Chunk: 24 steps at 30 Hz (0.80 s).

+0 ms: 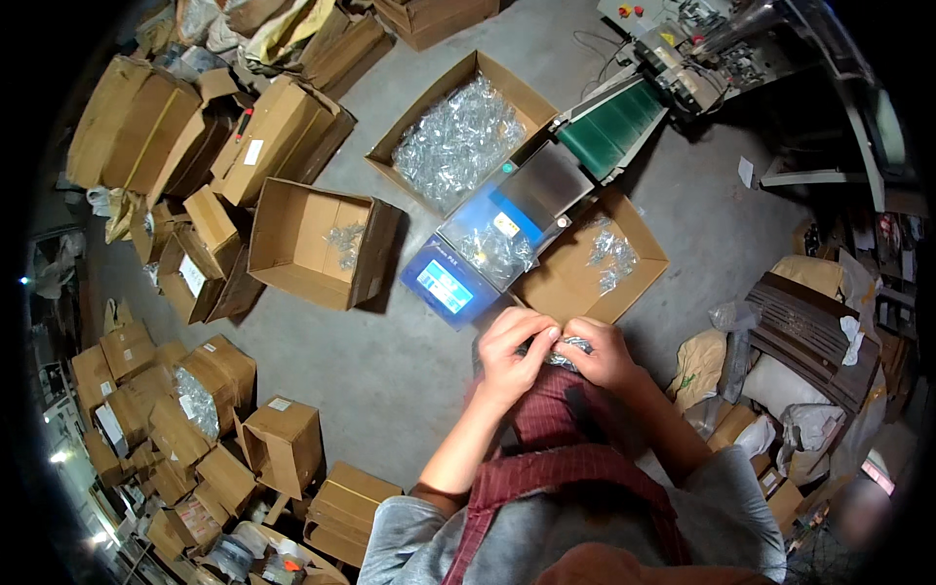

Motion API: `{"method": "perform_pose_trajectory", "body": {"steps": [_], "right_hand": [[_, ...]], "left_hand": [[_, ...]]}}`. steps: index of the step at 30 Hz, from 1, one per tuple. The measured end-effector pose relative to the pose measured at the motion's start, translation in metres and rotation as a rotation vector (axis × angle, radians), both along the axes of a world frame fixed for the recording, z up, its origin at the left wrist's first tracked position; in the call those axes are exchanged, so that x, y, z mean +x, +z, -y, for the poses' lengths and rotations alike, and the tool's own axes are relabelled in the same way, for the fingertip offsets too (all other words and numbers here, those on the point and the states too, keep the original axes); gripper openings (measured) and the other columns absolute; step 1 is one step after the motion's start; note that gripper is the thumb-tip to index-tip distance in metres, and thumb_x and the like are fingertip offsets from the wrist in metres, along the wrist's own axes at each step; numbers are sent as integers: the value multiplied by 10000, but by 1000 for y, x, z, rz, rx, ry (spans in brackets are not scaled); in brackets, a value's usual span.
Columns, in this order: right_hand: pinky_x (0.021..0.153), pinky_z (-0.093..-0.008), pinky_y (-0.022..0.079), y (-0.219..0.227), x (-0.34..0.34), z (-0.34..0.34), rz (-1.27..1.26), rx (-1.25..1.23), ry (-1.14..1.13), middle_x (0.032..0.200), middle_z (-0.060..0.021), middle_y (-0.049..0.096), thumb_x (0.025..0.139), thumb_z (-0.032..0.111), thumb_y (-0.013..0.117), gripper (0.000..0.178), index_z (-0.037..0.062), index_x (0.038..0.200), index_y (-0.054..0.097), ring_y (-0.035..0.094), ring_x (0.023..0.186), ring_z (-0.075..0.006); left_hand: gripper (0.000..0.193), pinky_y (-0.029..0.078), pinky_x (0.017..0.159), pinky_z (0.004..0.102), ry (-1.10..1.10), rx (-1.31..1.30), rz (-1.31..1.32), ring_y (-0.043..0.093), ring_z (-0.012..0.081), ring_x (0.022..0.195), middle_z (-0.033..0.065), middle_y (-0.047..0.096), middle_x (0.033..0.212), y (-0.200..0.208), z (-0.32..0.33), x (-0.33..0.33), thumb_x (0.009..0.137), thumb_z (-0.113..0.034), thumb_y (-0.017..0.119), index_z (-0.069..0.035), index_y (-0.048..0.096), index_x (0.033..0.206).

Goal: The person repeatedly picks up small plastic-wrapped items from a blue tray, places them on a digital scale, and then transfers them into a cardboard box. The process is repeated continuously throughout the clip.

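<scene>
My left hand (pixel 514 357) and my right hand (pixel 600 355) meet in front of my dark red striped apron (pixel 556 405). Fingers and thumbs of both are closed in a pinch on a small silvery clear packet (pixel 560 360), mostly hidden by them. Its contents are too small to make out. Just beyond the hands stands a blue machine with a lit screen (pixel 446 287). Several clear packets (pixel 492 252) lie on its blue tray. An open carton (pixel 639 275) to its right holds a small heap of silvery packets (pixel 611 256).
A large carton (pixel 390 146) full of clear packets (pixel 458 136) stands beyond the machine. A green conveyor belt (pixel 612 129) leads to machinery (pixel 682 68) at the far right. Another open carton (pixel 302 229) stands left. Stacked boxes (pixel 161 419) line the left; sacks (pixel 785 380) lie right.
</scene>
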State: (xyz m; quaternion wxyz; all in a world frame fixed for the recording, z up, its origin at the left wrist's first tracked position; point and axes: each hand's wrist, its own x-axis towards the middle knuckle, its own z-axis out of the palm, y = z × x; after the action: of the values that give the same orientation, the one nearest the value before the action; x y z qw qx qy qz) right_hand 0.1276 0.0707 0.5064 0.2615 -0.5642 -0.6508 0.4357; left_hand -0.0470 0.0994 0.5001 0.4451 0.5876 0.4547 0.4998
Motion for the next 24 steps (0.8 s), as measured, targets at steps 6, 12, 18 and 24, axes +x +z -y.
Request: {"method": "perform_pose_trajectory", "body": {"steps": [6,12,18,24], "right_hand": [[603,-385,464,-72,-51,-86,3,256,272,751,-112,550,797,122,665,127,48,783,562,561,699,-308],[594,-388,485,-184,-31,-42,280,-31,210,745,-82,591,785,148,694,118,71,837,622,593,674,-275],[698,-300,519,-258,-6,-143,265,10,-416,872,-90,680,834,182,731,185,36,936,680,655,774,-180],[832,-317,514,-385,40,-176,139,99,-397,1035,-98,689,875,139,656,255,49,1113,662,664,938,-223]], "left_hand": [[56,477,744,319,135,-82,-123,598,203,803,93,648,833,-41,-58,-50,787,-25,669,17,678,824],[93,410,584,228,744,195,434,498,169,723,94,517,769,-9,-142,-137,894,-73,503,18,520,887],[196,397,503,252,475,-684,570,499,156,565,86,548,698,-145,-81,-110,918,-225,536,-34,521,876],[123,440,515,231,423,-1133,576,552,118,598,54,578,730,-204,9,-37,983,-100,478,-15,558,1024]]}}
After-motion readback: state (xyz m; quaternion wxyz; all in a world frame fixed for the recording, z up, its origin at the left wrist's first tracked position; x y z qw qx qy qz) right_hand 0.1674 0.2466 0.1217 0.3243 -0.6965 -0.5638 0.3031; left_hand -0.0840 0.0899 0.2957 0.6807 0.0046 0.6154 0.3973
